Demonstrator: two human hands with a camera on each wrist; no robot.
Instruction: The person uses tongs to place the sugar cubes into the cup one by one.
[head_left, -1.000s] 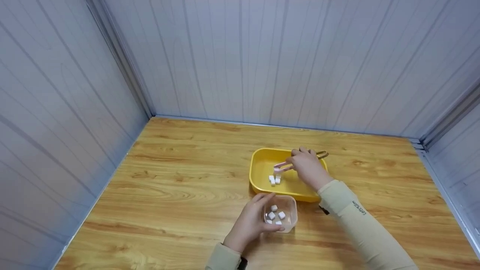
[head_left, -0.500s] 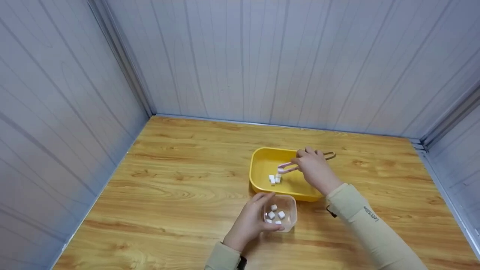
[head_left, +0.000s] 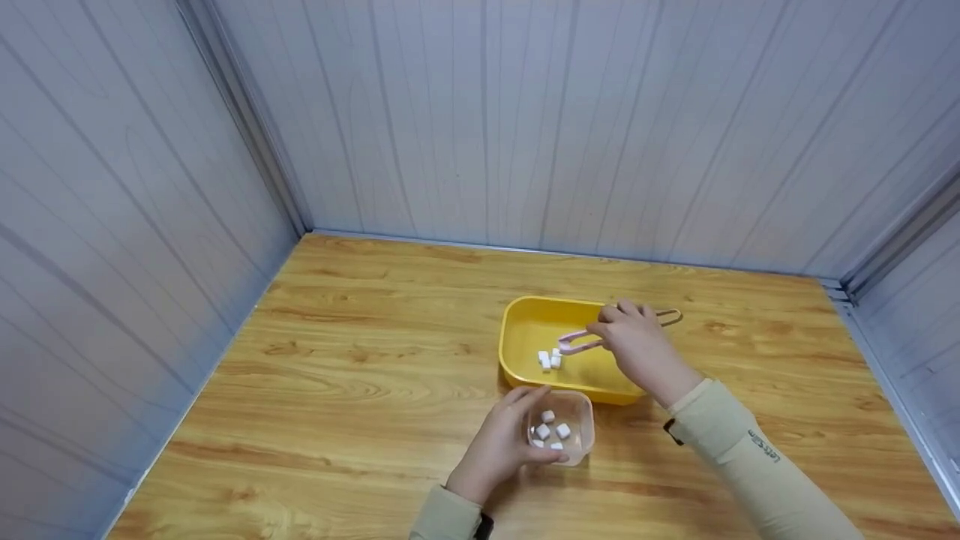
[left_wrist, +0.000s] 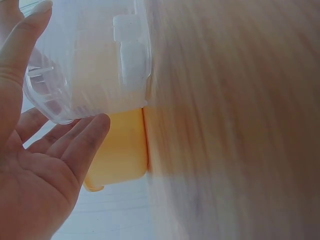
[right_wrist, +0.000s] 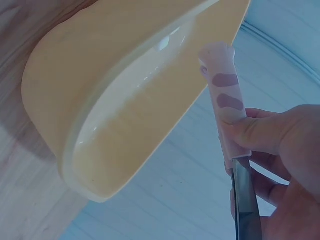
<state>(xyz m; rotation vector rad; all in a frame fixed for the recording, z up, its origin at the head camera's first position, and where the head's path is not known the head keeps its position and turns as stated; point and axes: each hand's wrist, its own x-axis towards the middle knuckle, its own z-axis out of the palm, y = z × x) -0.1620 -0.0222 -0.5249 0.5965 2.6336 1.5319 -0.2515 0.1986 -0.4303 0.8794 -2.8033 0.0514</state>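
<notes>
Head view: right hand (head_left: 639, 346) pinches pink tongs (right_wrist: 226, 100), tips leftward over yellow basin (head_left: 525, 330); left hand (head_left: 496, 446) grips clear container (head_left: 579, 421) before it.

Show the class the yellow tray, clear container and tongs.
Yellow tray (head_left: 536, 330), head view, on its bare floor.
Clear container (left_wrist: 92, 65), left wrist view, on its side wall.
Tongs (right_wrist: 228, 87), right wrist view, on the pink end.
</notes>
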